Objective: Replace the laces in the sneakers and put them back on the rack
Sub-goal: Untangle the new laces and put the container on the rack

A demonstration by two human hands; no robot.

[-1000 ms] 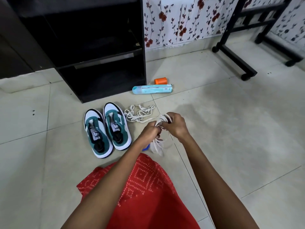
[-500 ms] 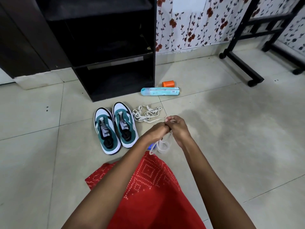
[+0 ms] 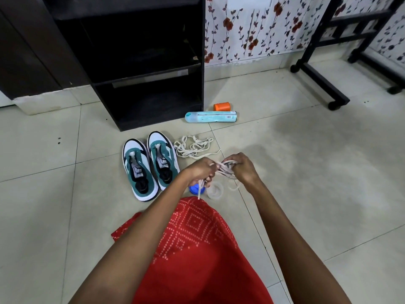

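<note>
Our left hand (image 3: 200, 172) and right hand (image 3: 243, 170) both grip the white lace bundle (image 3: 226, 170), fingers curled around its strands, over the floor (image 3: 306, 172) and near the right one of the two sneakers (image 3: 140, 170). To do this step well, we think we should find one free end, pull it out slowly and keep the other loops slack, so that no knot tightens. The sneakers lie side by side, their long axis running away from us, toes toward the black rack (image 3: 153, 102), and a second loose lace (image 3: 192, 147) lies on the floor just beside them.
</note>
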